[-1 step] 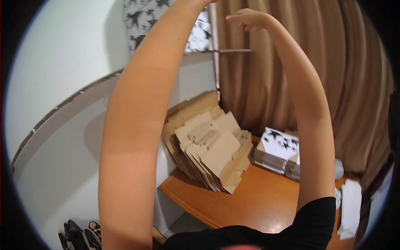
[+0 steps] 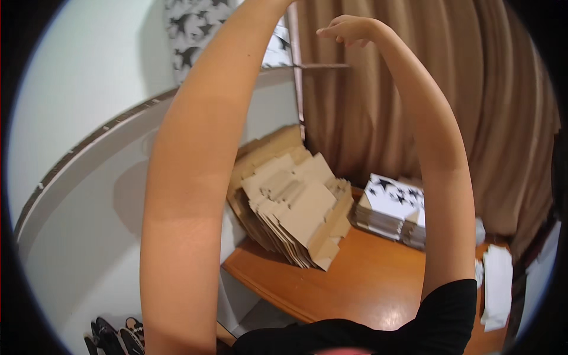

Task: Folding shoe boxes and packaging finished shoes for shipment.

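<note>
Both my bare arms reach up and forward. My left forearm runs to the top edge, where the hand is cut off, in front of a stack of white boxes with black star prints (image 2: 198,35) on the wall ledge (image 2: 106,127). My right hand (image 2: 354,29) is raised before the brown curtain (image 2: 408,100), to the right of that stack. Its fingers point left, partly stretched and loosely bent, with nothing visible in them. What my left hand touches or holds is out of sight.
Below, flattened brown cardboard boxes (image 2: 296,201) lean in a pile on the wooden table (image 2: 367,278). Farther right sits a stack of star-printed flat boxes (image 2: 390,198), partly behind my right arm. White folded material (image 2: 497,284) lies at the right edge. Shoes (image 2: 106,337) stand at lower left.
The view has shifted a little, so the boxes, ledge and table appear slightly farther left. My arms hold nearly the same pose.
</note>
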`<state>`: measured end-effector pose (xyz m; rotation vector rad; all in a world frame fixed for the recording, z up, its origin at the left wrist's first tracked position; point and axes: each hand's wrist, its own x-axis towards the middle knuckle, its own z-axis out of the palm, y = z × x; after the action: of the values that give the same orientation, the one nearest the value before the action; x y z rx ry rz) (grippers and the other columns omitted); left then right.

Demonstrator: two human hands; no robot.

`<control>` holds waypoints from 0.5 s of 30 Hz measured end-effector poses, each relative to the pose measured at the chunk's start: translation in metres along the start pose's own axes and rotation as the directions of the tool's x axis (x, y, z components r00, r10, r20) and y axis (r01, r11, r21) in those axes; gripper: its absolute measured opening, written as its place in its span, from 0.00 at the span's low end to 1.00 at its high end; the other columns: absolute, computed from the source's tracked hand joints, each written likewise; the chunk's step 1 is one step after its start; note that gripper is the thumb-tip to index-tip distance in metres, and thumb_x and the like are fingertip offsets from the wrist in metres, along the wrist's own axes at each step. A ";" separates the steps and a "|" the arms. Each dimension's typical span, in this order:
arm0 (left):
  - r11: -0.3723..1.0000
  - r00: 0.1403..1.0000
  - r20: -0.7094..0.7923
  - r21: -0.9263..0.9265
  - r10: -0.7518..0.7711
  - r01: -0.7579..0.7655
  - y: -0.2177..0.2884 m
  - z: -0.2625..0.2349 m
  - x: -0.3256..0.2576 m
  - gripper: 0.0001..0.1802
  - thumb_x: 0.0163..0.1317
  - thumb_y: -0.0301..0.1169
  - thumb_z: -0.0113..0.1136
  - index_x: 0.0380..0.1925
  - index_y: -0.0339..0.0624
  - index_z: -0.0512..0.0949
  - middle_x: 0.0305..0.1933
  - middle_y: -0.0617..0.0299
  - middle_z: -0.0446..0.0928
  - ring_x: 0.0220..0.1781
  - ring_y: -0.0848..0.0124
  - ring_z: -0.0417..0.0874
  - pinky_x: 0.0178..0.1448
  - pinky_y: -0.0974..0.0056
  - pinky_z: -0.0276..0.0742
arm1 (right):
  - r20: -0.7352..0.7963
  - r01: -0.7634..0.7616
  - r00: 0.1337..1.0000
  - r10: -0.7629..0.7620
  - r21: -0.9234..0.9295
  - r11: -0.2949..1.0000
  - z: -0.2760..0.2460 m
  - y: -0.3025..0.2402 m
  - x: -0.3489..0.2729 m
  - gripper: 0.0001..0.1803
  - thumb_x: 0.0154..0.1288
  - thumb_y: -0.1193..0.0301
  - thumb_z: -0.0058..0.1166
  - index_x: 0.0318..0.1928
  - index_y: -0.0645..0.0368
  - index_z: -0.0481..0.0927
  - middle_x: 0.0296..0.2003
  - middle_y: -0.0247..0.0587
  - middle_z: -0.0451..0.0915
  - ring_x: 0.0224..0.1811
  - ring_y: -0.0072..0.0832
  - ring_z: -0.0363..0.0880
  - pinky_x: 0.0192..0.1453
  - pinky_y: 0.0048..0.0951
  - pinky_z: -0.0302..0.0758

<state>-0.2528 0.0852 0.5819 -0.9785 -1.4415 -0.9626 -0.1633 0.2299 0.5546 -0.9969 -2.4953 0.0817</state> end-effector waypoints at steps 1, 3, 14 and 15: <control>0.999 1.000 0.013 -0.018 -0.026 0.027 0.017 -0.005 -0.012 0.41 0.49 0.39 0.53 0.66 0.43 0.53 0.71 0.40 0.37 0.73 0.45 0.32 0.70 0.37 0.33 | 0.087 -0.043 0.995 0.046 -0.040 0.998 0.008 0.014 -0.017 0.39 0.55 0.38 0.45 0.59 0.52 0.67 0.52 0.47 0.71 0.48 0.38 0.75 0.53 0.49 0.69; 0.990 0.997 0.032 -0.125 -0.066 0.070 0.047 -0.010 -0.036 0.39 0.49 0.37 0.53 0.64 0.41 0.55 0.70 0.39 0.41 0.73 0.45 0.35 0.69 0.35 0.35 | 0.168 -0.124 0.976 0.138 -0.089 0.988 0.022 0.041 -0.048 0.37 0.57 0.40 0.45 0.59 0.52 0.68 0.53 0.47 0.71 0.47 0.37 0.76 0.53 0.48 0.70; 0.874 0.959 0.283 -0.467 0.003 0.136 0.159 0.053 -0.204 0.36 0.49 0.48 0.61 0.59 0.55 0.63 0.69 0.45 0.41 0.71 0.42 0.40 0.65 0.34 0.45 | 0.409 -0.343 0.838 0.360 -0.117 0.932 0.143 0.214 -0.247 0.29 0.58 0.48 0.51 0.44 0.65 0.78 0.41 0.50 0.80 0.42 0.37 0.78 0.46 0.36 0.72; 0.830 0.929 0.369 -0.526 0.025 0.187 0.170 0.062 -0.222 0.36 0.49 0.49 0.62 0.57 0.51 0.64 0.68 0.44 0.40 0.71 0.42 0.35 0.65 0.33 0.40 | 0.428 -0.383 0.813 0.395 -0.118 0.916 0.146 0.233 -0.266 0.31 0.57 0.47 0.51 0.46 0.63 0.77 0.44 0.49 0.79 0.42 0.37 0.78 0.46 0.37 0.73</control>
<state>-0.0980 0.1869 0.3633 -1.6024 -1.5438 -1.3625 0.0929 0.2401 0.2704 -1.6523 -2.6399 0.4543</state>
